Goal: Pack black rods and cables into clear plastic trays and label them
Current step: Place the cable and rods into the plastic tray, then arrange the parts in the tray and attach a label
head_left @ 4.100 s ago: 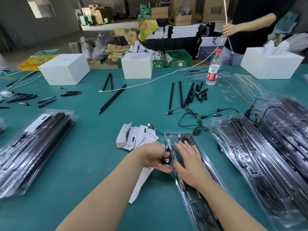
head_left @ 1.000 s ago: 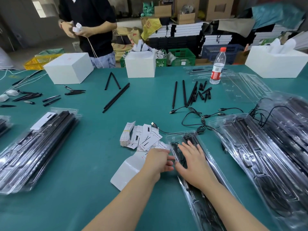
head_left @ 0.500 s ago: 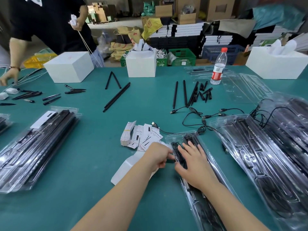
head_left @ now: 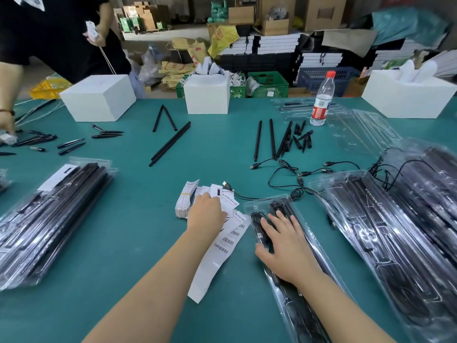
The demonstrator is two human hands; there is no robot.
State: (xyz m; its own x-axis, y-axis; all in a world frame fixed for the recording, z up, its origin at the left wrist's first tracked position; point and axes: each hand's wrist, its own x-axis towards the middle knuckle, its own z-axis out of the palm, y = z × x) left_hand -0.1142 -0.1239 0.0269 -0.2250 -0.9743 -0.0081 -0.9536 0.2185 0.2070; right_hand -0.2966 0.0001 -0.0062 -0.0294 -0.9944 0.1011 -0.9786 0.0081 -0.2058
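Tray [head_left: 254,206] of rods and cable lies near centre under the flat, open right hand [head_left: 286,248], while the left hand [head_left: 206,214] has moved left onto the labels [head_left: 222,196], grip unclear.

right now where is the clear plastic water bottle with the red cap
In the head view the clear plastic water bottle stands upright at the far right of the green table, between two white boxes.
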